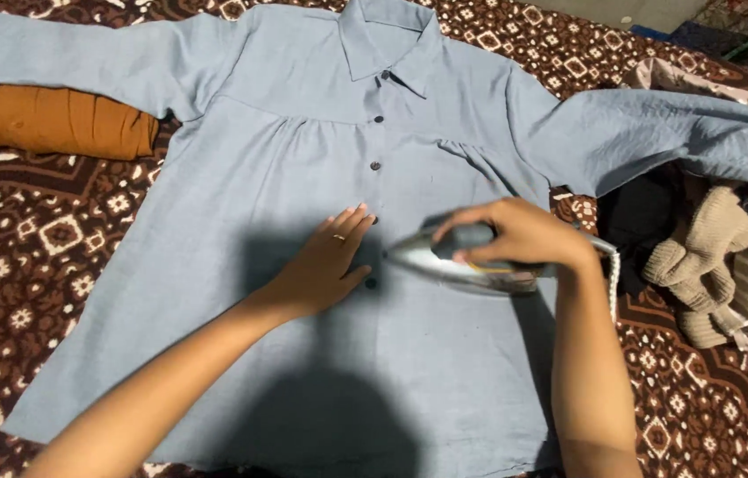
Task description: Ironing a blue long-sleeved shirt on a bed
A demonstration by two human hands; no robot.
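A light blue buttoned shirt (303, 133) lies spread flat, front up, collar at the top, sleeves out to both sides. My left hand (325, 265) rests flat on the shirt's front beside the button line, fingers together, a ring on one finger. My right hand (524, 235) grips the handle of a silver clothes iron (453, 261), whose tip points left toward my left hand. The iron sits on the shirt just right of the buttons and looks blurred.
The shirt lies on a brown patterned blanket (20, 257). A folded orange-brown cloth (46, 119) lies at the left under the sleeve. A heap of knitted beige and dark clothes (710, 257) sits at the right. The iron's white cord (613, 283) hangs by my right wrist.
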